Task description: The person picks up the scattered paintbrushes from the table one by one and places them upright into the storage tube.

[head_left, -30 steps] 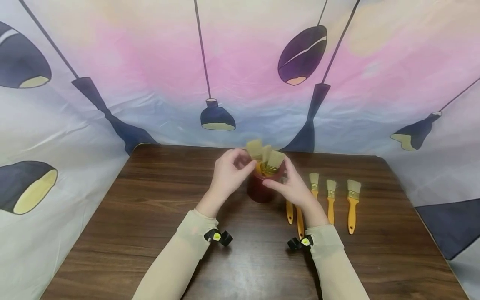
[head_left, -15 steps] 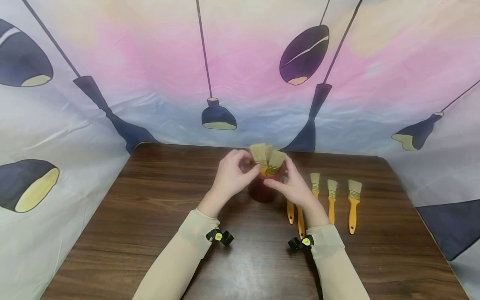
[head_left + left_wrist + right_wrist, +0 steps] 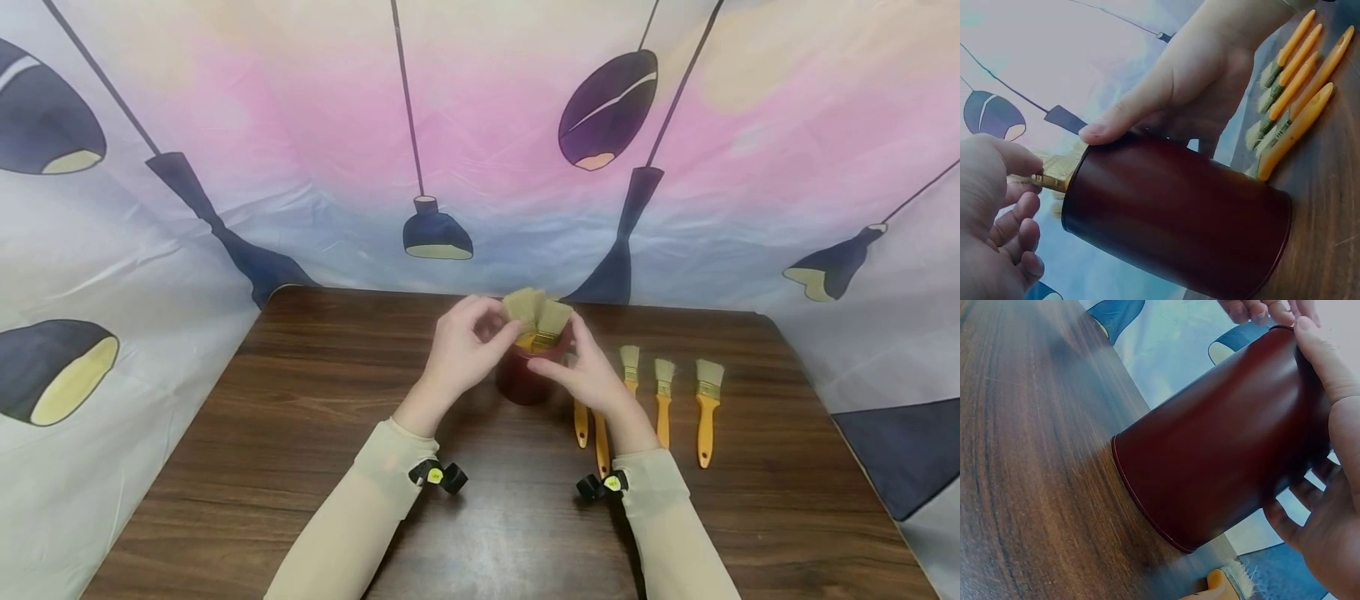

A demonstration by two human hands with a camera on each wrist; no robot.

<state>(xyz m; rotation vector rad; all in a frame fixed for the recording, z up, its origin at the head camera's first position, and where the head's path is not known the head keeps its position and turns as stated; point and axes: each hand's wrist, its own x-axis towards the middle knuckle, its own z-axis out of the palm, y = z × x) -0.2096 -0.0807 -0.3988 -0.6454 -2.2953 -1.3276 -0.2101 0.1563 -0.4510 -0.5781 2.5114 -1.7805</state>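
A dark red cylindrical cup (image 3: 519,382) stands upright on the wooden table, with several flat paintbrushes (image 3: 554,317) in it, bristles up. My right hand (image 3: 588,372) grips the cup from the right, thumb at the rim and fingers around the side. At the cup's mouth, my left hand (image 3: 467,343) pinches a paintbrush (image 3: 1055,172) near its metal ferrule between thumb and index finger. The other left fingers are loosely curled in the left wrist view. Inside the cup, the brush handles are mostly hidden.
Several paintbrushes with orange handles lie in a row right of the cup, among them a wide paintbrush (image 3: 706,412) at the far right; my right forearm partly covers some. Behind the table (image 3: 300,400) hangs a cloth backdrop (image 3: 337,125) printed with lamps.
The pinched paintbrush has shifted slightly right and down toward the other brushes in the cup, and its bristles now overlap them. The right hand keeps its grip on the cup.
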